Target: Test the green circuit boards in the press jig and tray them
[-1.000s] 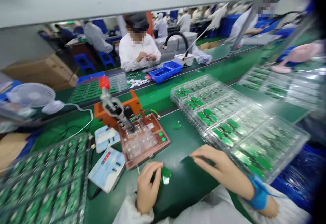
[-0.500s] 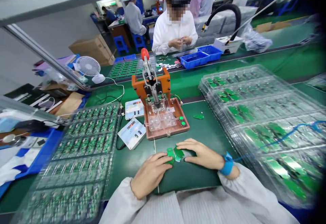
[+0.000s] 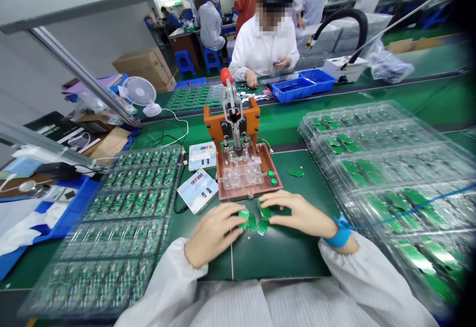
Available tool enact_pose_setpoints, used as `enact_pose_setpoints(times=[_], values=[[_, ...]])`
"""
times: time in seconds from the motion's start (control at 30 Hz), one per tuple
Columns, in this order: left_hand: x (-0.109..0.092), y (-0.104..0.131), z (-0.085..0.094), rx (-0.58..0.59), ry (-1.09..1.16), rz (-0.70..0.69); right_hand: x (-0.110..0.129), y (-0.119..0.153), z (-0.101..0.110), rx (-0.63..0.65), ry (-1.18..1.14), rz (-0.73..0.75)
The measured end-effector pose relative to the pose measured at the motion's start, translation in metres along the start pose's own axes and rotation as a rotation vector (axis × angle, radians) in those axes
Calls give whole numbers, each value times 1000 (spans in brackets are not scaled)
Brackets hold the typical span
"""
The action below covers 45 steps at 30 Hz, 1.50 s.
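My left hand (image 3: 215, 228) has its fingertips closed at the edge of a green circuit board (image 3: 244, 216) low over the green work surface. My right hand (image 3: 299, 214), with a blue wrist strap (image 3: 339, 235), grips another green circuit board (image 3: 265, 213) between thumb and fingers. Between the hands lie smaller green board pieces (image 3: 253, 223), one of them paler (image 3: 262, 227). Just beyond the hands stands a toggle press fixture (image 3: 238, 128) with a red handle, clear plastic nests (image 3: 242, 175) and green buttons (image 3: 273, 181). Fingers partly cover both boards.
Clear trays of green boards stand on the left (image 3: 122, 223) and right (image 3: 394, 168). Two display boxes (image 3: 197, 190) sit left of the fixture, a loose green piece (image 3: 296, 172) right of it. Across the bench are a co-worker (image 3: 266, 44), blue bins (image 3: 293, 89) and a fan (image 3: 139, 91).
My hands have moved apart slightly, and the green boards between them have separated. Across the bench, the co-worker's hands have parted, one reaching down to the table. The whole view has shifted a little.
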<state>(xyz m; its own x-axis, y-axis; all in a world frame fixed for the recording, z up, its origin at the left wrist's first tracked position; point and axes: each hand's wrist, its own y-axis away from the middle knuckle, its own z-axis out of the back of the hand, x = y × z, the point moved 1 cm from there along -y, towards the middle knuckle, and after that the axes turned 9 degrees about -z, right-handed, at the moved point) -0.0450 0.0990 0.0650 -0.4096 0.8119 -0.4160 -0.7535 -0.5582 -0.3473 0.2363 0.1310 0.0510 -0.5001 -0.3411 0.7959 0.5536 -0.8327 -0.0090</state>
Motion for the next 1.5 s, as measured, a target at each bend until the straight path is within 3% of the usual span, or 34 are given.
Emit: enact_pose_setpoints(times=[0.1, 0.17, 0.27, 0.37, 0.6, 0.9, 1.1, 1.2, 1.33, 1.4, 1.5], values=[[27, -16, 18, -228, -26, 81, 4, -24, 19, -230, 117, 81], [46, -28, 22, -300, -46, 111, 2, -45, 24, -285, 161, 121], [65, -43, 19, -301, -57, 131, -3, -74, 25, -273, 196, 171], [70, -50, 15, -280, -32, 151, -6, -87, 23, -254, 233, 217], [66, -48, 15, -248, -45, 157, -7, -83, 22, -246, 285, 271], [65, -48, 9, -292, -127, 111, -8, -79, 16, -300, 297, 281], [48, -34, -16, -390, -232, 197, -8, -70, 8, -352, 290, 244], [30, -27, -33, -432, -299, 155, -7, -65, 3, -386, 265, 237], [10, -25, -52, -371, -274, -29, -4, -63, 11, -541, 175, 213], [6, -26, -58, -322, -256, -72, 2, -68, 26, -700, 105, 186], [5, -30, -60, -269, -292, -28, 21, -86, 62, -921, -3, 184]])
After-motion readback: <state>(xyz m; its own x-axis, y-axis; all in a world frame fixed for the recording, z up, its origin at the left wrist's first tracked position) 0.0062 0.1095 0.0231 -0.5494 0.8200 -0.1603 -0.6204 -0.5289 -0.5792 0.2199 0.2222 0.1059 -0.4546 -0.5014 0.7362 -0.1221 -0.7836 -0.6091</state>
